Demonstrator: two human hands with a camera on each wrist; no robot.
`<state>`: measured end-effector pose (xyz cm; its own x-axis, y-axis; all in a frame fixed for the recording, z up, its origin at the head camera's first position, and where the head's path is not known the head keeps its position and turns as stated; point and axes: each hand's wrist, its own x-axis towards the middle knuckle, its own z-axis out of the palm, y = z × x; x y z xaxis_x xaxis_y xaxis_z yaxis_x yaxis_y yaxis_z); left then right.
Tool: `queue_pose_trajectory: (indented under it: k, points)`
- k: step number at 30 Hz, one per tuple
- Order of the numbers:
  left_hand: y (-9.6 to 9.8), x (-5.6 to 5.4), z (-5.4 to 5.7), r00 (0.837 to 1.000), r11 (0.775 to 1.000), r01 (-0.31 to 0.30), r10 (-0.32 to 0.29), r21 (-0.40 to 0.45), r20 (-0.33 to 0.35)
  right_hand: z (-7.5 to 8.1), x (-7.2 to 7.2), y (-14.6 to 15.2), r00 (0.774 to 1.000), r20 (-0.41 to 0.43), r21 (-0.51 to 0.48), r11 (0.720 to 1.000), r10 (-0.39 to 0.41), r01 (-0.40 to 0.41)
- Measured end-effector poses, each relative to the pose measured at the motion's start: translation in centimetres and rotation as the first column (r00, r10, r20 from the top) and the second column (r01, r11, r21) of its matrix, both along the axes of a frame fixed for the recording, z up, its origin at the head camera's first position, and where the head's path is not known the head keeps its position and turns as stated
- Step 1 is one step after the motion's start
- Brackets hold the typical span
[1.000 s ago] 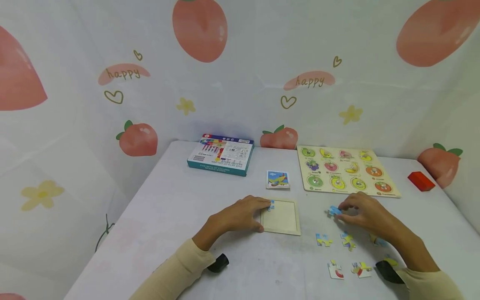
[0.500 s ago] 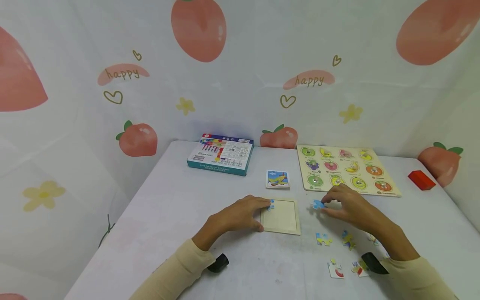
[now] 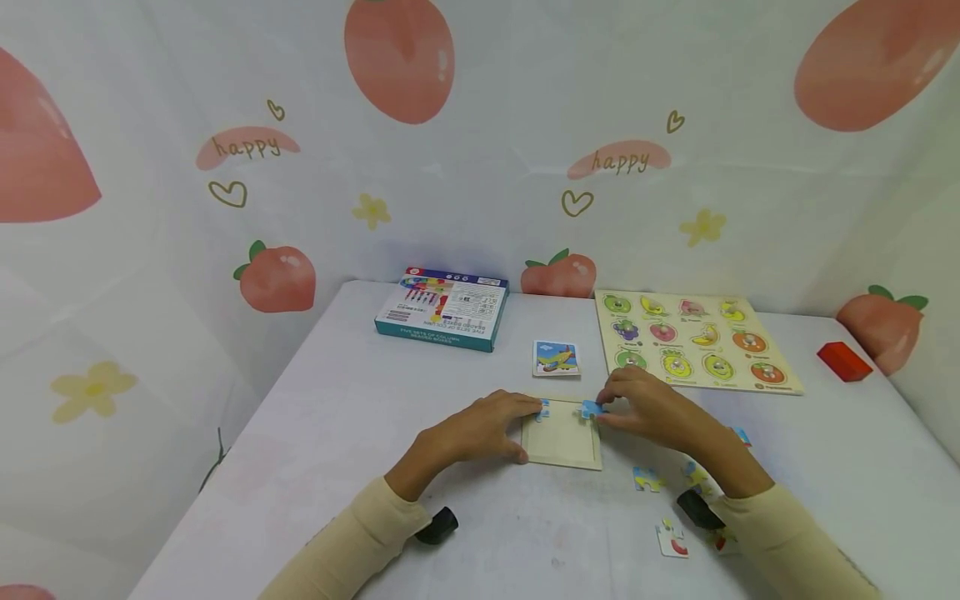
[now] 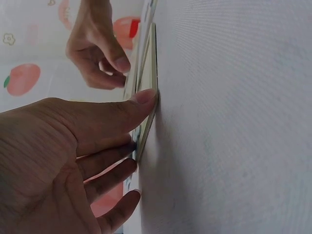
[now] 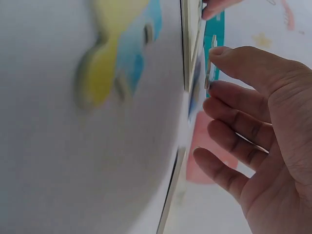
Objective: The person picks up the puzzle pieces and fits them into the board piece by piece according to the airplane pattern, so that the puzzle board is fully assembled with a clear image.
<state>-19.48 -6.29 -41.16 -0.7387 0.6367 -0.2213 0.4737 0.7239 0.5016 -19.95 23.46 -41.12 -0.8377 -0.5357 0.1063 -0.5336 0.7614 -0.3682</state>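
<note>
Right hand (image 3: 645,408): narrow pinch, thumb against forefinger, holding a light-blue jigsaw piece with rounded tabs (image 3: 591,409). Piece edge-on in the right wrist view; other fingers bent and apart. Location of piece: at the upper right corner of a shallow, square, pale wooden puzzle tray (image 3: 562,442); touching or just above, cannot tell.

Left hand (image 3: 483,429): wide, thumb at the tray's left edge low down, fingertips at the upper left, on or right beside a blue-and-white jigsaw piece (image 3: 543,409) inside that corner.

Loose on the white cloth-covered bench (image 3: 480,500), near the right forearm: a blue-and-yellow jigsaw piece (image 3: 647,479), a white jigsaw piece with a red curve (image 3: 672,540), others partly hidden by forearm and sleeve.

Beyond the tray: a small square card with a yellow aeroplane on blue (image 3: 557,358). To its right, a flat cream board with twelve fruit pictures (image 3: 720,360), captions too small to read; farther right, a red block (image 3: 844,362).

Writing: "FIVE SETS OF COLUMN" along the teal side of a flat white-and-teal cardboard box (image 3: 442,310), line below blurred, ending "BOXES". On the white backdrop (image 3: 465,183) with pink peaches, "happy" twice in brown script.
</note>
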Motion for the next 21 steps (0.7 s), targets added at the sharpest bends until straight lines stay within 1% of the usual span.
queue_pose_trajectory:
  k: [3,9,15,21]
  points:
    - [0.0,0.0,0.1,1.0,1.0,-0.001,0.001,-0.007,-0.003,-0.2,-0.5,-0.8,1.0,0.0,0.014,1.0,0.021,-0.021]
    - [0.0,-0.1,0.1,1.0,1.0,0.003,-0.003,-0.009,0.001,-0.4,-1.3,-2.2,0.999,0.006,0.007,0.999,0.05,-0.05]
    - [0.0,-0.2,0.1,1.0,1.0,0.005,-0.005,-0.027,-0.011,-0.4,-1.6,-3.2,0.996,0.001,0.021,0.996,0.086,-0.086]
    - [0.0,-0.3,-0.1,1.0,0.999,0.013,-0.014,-0.03,-0.021,-0.7,-1.9,-3.7,0.995,-0.025,0.039,0.995,0.093,-0.092]
